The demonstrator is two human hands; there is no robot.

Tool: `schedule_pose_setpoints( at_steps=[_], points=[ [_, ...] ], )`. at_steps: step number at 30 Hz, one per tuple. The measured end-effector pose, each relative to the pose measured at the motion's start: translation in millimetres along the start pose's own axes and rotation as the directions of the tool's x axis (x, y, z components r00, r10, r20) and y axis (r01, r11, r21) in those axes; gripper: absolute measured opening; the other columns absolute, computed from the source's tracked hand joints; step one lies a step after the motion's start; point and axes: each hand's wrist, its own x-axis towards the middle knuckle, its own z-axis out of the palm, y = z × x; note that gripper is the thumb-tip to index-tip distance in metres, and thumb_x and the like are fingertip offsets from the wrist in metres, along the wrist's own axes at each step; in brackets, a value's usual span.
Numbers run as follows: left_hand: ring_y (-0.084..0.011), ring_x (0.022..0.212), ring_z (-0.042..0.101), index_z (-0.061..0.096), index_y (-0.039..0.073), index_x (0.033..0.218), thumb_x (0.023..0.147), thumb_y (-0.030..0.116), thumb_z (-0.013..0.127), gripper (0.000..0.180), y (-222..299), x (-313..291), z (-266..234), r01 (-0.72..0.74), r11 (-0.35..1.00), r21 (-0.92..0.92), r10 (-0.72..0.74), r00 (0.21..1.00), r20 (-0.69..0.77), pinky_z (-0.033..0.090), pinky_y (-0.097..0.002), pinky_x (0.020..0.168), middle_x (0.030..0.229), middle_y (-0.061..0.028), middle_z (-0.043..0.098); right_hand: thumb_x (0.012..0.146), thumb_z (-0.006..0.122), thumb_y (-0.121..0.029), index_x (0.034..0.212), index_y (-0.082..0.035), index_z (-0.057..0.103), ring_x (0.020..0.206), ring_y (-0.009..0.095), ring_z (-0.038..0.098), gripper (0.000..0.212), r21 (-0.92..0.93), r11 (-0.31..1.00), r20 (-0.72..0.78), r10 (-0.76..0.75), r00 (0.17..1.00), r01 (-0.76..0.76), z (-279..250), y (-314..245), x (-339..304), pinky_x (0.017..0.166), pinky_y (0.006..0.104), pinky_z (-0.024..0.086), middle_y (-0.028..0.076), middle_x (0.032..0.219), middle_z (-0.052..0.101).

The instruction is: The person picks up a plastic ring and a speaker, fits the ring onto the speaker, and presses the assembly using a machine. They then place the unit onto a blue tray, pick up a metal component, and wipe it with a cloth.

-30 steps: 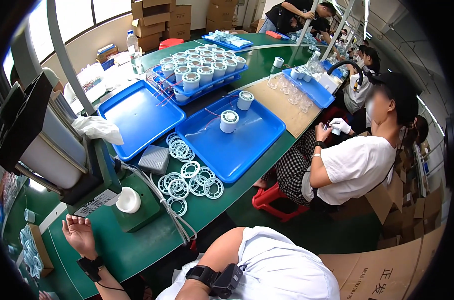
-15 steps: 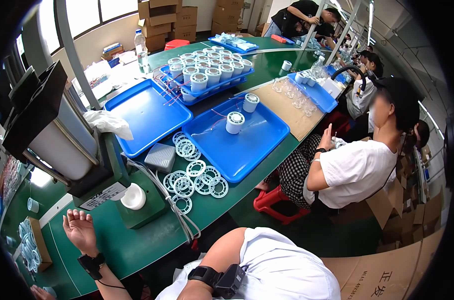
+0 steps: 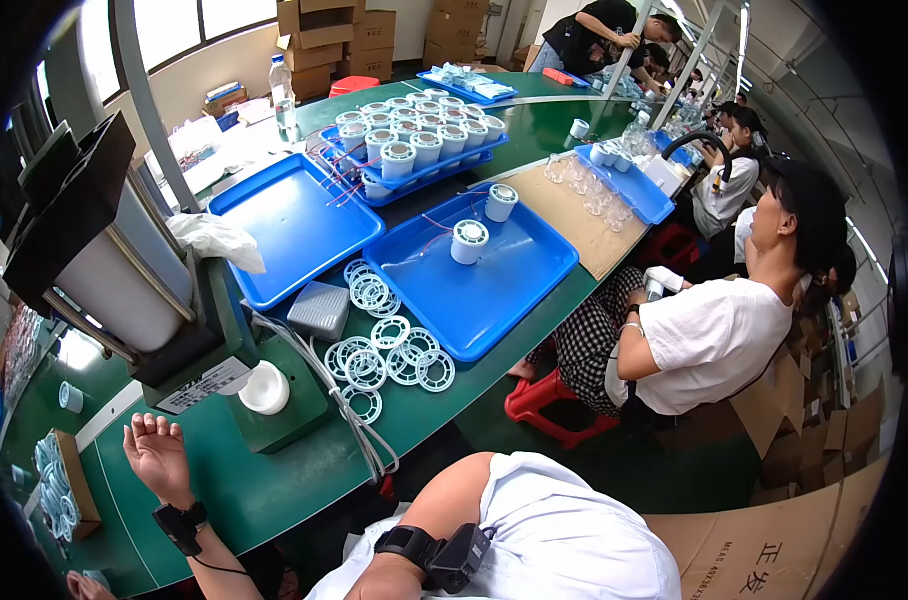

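Observation:
My left hand (image 3: 160, 462) is raised at the lower left, palm up, fingers apart and slightly bent, holding nothing. It is beside the green base of a bench press (image 3: 284, 415), which carries a round white cup-shaped fixture (image 3: 265, 388). My right hand (image 3: 386, 580) lies low against my body below a black wrist strap; its fingers are cut off by the lower edge. Several pale-blue slotted rings (image 3: 435, 371) lie loose on the green table beyond the press. Two white round motor housings (image 3: 469, 242) with red wires stand in a blue tray (image 3: 474, 330).
Another blue tray (image 3: 294, 225) lies left of it; stacked trays of white housings (image 3: 427, 150) stand behind. A grey pedal-shaped box (image 3: 319, 310) and grey cables (image 3: 369, 450) lie near the press. At left sits a carton of rings (image 3: 79, 485). A co-worker (image 3: 714, 320) sits at right.
The co-worker at right has lowered a raised hand, and a white object now shows at their hands. My own hands stay almost still; the view has shifted very slightly.

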Motion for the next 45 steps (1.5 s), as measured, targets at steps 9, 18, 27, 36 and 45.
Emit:
schedule_pose_setpoints(
  at_steps=[9,18,27,36,45],
  points=[
    [-0.0170,0.078,0.046,0.050,0.009,0.095,0.102,0.030,0.041,0.024,0,0,3,0.000,1.000,0.013,0.001,1.000,-0.027,0.041,-0.0345,0.075,0.083,-0.0026,0.048,0.105,0.028,-0.044,0.151,0.003,0.015,0.143,0.025,0.025,0.067,-0.111,0.993,-0.059,0.043,0.997,-0.049,4,-7,1,0.116,0.0429,0.023,0.013,0.157,0.023],
    [-0.0169,0.077,0.045,0.050,0.008,0.095,0.102,0.029,0.041,0.024,0,-2,5,-0.003,1.000,0.004,0.003,1.000,-0.028,0.041,-0.0343,0.075,0.083,-0.0026,0.048,0.105,0.033,-0.038,0.150,0.003,0.019,0.140,0.024,0.031,0.062,-0.068,0.993,0.027,-0.095,0.995,0.097,8,-8,14,0.115,0.0418,0.026,0.014,0.155,0.029],
    [-0.0168,0.078,0.045,0.050,0.008,0.095,0.102,0.029,0.041,0.024,0,1,2,-0.007,1.000,0.010,0.007,1.000,-0.010,0.042,-0.0345,0.077,0.084,-0.0029,0.048,0.101,0.041,-0.041,0.134,0.005,0.036,0.120,0.023,0.043,0.056,0.254,0.964,0.050,0.064,0.997,-0.075,1,1,14,0.102,0.0406,0.033,0.013,0.132,0.042],
    [-0.0167,0.078,0.045,0.050,0.009,0.096,0.103,0.029,0.041,0.023,4,-2,2,-0.011,1.000,0.025,0.010,1.000,0.010,0.041,-0.0341,0.076,0.084,-0.0025,0.048,0.105,0.038,-0.019,0.132,0.006,0.047,0.118,0.022,0.052,0.038,0.385,0.833,-0.574,0.553,0.604,-0.397,-32,41,11,0.099,0.0382,0.043,0.014,0.132,0.054],
    [-0.0164,0.078,0.044,0.050,0.010,0.095,0.102,0.029,0.041,0.022,-4,-2,28,0.007,1.000,-0.003,-0.006,0.999,0.043,0.038,-0.0333,0.073,0.086,-0.0019,0.049,0.091,0.059,-0.051,0.129,0.008,0.047,0.105,0.034,0.059,0.071,0.024,0.952,-0.149,-0.297,0.943,0.304,29,-40,-78,0.091,0.0398,0.047,0.016,0.116,0.062]
  ],
)
